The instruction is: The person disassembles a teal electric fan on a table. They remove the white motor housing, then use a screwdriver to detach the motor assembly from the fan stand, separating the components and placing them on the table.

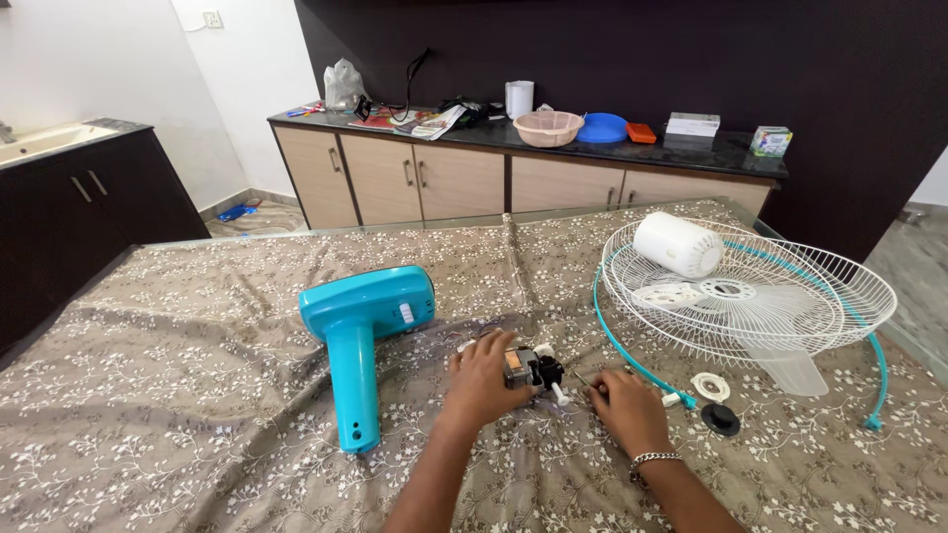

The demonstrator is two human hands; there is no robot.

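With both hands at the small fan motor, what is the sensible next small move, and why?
Probably keep the left hand steadying the fan motor while the right hand grips its white shaft end: the motor lies loose on the patterned cloth, between both hands.

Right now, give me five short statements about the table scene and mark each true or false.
1. The left hand rests on the motor. True.
2. The teal housing lies right of the motor. False: it lies to the left.
3. The white cover sits on the grille. True.
4. The right hand holds the black cap. False: the cap lies on the cloth, apart from it.
5. The right wrist wears a bracelet. True.
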